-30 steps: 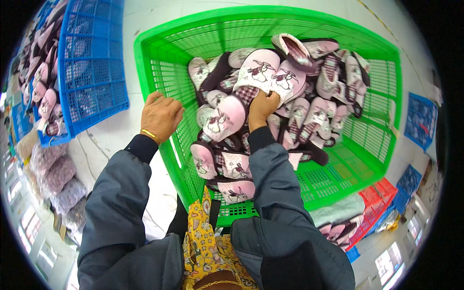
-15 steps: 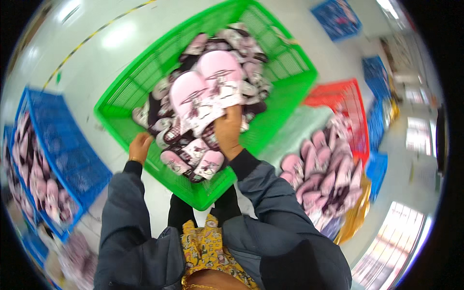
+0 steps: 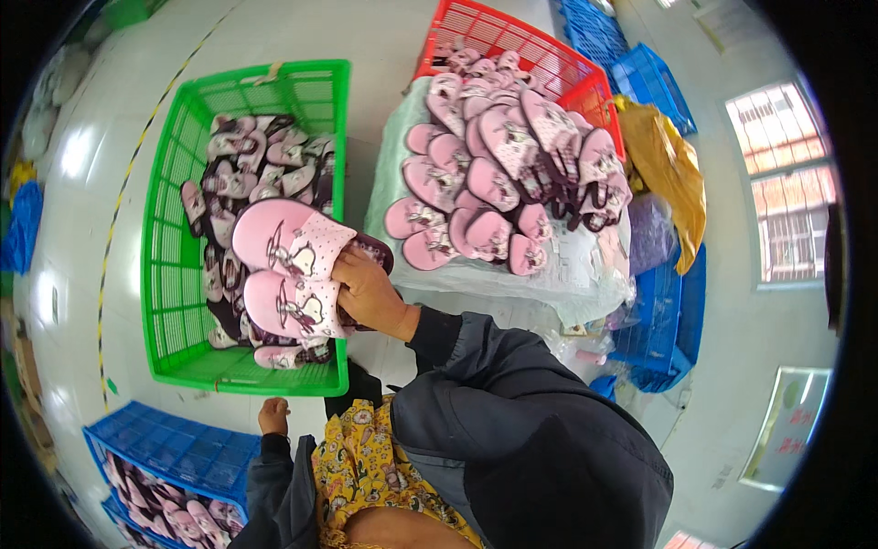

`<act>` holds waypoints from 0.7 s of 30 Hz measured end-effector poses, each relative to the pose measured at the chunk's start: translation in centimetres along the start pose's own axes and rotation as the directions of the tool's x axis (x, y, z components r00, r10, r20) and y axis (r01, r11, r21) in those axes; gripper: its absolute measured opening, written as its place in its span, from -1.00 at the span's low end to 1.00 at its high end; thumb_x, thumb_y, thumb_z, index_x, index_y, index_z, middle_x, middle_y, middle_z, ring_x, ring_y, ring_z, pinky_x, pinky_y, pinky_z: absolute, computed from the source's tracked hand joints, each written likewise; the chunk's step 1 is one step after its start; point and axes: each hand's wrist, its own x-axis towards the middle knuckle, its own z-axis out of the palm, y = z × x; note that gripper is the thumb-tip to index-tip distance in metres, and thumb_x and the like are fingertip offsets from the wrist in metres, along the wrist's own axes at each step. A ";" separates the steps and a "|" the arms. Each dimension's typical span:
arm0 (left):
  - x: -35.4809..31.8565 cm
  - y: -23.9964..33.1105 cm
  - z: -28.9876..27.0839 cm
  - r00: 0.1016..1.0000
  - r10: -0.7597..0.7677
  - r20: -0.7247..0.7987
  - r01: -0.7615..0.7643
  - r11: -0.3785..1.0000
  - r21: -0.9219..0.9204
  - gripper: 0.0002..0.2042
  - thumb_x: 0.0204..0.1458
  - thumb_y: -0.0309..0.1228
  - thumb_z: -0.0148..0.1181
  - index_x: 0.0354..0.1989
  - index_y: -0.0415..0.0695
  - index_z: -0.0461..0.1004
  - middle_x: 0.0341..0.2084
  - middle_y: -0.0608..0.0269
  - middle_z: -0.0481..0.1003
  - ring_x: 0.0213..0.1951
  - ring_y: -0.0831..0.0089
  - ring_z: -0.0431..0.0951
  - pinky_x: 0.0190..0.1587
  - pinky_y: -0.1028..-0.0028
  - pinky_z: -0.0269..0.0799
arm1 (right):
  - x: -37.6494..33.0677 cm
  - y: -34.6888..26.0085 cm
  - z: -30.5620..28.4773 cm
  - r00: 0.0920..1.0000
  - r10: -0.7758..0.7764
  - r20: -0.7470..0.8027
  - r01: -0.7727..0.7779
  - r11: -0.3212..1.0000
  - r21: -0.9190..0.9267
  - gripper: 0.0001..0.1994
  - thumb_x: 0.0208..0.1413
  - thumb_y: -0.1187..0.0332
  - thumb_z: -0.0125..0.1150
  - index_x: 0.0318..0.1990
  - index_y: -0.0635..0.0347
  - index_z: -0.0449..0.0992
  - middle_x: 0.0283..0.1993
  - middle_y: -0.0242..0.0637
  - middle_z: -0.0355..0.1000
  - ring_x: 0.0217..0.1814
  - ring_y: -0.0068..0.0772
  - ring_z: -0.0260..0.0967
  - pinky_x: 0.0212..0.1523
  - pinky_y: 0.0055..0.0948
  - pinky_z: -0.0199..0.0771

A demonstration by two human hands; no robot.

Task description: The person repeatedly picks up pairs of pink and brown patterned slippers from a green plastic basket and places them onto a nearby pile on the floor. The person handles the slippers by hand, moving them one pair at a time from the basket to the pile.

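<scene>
My right hand (image 3: 373, 295) is closed round the open ends of a pair of pink slippers (image 3: 283, 247). They have rounded toes, a cartoon animal print and dotted uppers. The pair is held one beside the other over the right side of a green mesh crate (image 3: 157, 274). Inside that crate lie many loose slippers (image 3: 240, 176) with pink uppers and dark checked linings. My left hand (image 3: 273, 416) hangs low, just past the crate's near edge, its fingers curled with nothing visible in them.
To the right, a table with a pale sheet (image 3: 389, 183) bears a heap of pink slippers (image 3: 494, 183). A red crate (image 3: 512, 32) stands behind it. Blue crates (image 3: 169, 444) filled with slippers sit at lower left. A yellow bag (image 3: 663, 165) and another blue crate (image 3: 658, 302) flank the table.
My view has swung right, so the table shows fully and the green crate sits further left. The slipper pair in my right hand is now at the crate's right side. My left hand has dropped away.
</scene>
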 end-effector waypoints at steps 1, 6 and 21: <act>-0.5 0.5 0.3 0.999 -0.043 -0.010 0.043 0.999 0.028 -0.86 0.01 -0.46 0.15 -0.34 -0.29 0.44 -0.51 0.22 0.49 -0.50 0.50 0.50 -0.42 0.50 0.49 | -0.1 0.4 -2.4 1.000 0.013 0.024 -0.013 1.000 -0.024 -0.79 -0.16 0.53 0.15 -0.28 0.19 0.51 -0.20 -0.17 0.45 -0.08 -0.03 0.34 -0.09 -0.24 0.38; -0.2 2.9 3.1 0.945 0.107 0.309 -0.244 0.858 0.451 -0.79 0.00 -0.35 0.11 -0.41 -0.29 0.50 -0.54 0.17 0.51 -0.54 0.43 0.55 -0.47 0.45 0.52 | -2.2 2.6 -14.2 0.999 -0.001 -0.054 -0.004 0.996 -0.091 -0.87 -0.18 0.52 0.17 -0.39 0.20 0.47 -0.35 -0.19 0.40 -0.25 -0.05 0.34 -0.27 -0.26 0.38; 1.0 21.0 17.4 0.926 0.104 0.363 -0.323 0.715 0.620 -0.72 0.06 -0.19 0.11 -0.32 -0.18 0.53 -0.57 0.23 0.56 -0.49 0.40 0.57 -0.40 0.41 0.46 | -22.8 21.8 -38.7 0.712 0.550 -0.436 -0.504 0.833 0.228 -0.66 0.02 0.69 0.02 -0.05 0.18 0.50 -0.06 -0.38 0.44 0.03 -0.55 0.32 0.05 -0.57 0.29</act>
